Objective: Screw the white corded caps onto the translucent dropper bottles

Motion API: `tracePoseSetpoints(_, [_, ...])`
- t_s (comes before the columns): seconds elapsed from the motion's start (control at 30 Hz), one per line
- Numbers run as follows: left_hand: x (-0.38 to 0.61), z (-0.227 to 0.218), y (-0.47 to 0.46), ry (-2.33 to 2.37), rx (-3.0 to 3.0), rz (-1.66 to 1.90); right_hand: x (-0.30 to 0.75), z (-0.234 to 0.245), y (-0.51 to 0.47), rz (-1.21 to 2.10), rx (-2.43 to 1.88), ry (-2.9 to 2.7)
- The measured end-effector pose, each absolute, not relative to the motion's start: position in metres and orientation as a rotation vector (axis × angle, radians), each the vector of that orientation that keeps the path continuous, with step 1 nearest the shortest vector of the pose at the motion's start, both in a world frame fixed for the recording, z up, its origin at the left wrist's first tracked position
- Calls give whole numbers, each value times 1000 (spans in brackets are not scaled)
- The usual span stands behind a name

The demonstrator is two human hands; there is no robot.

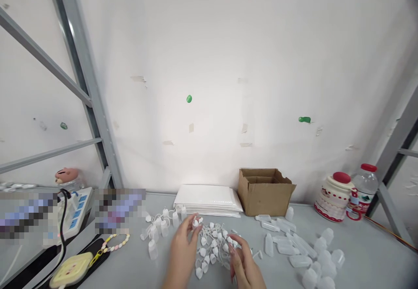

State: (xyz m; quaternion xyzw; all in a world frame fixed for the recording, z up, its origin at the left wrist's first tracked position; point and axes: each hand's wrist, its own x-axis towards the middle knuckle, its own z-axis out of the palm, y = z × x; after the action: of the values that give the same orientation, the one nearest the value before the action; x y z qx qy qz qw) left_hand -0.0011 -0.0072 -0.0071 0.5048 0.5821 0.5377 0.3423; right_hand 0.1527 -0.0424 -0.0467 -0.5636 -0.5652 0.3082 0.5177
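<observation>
My left hand [183, 249] is raised over a heap of small white caps with thin tethers [214, 247] and pinches one white cap [195, 223] between thumb and fingertips. My right hand [243, 260] rests at the right edge of the same heap, fingers curled among the caps; what it holds is hidden. Small clear plastic bottles stand to the left of the heap [156, 232], and more of them lie scattered to the right [294, 249].
A stack of white sheets [209, 199] and an open cardboard box [264, 191] stand by the wall. At the right are a red-lidded jar [336, 197] and a water bottle [365, 188]. A power strip [73, 210] and a phone with bead strap [75, 265] lie left.
</observation>
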Motion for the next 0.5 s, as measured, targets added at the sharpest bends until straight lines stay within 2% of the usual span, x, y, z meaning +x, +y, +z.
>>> tracePoseSetpoints(0.17, [-16, -19, 3, 1977, 1717, 1069, 155, -45, -44, 705, -1349, -1403])
tracePoseSetpoints(0.5, [-25, -16, 5, 2188, 1780, 888, 154, -49, -43, 701, -1387, -1464])
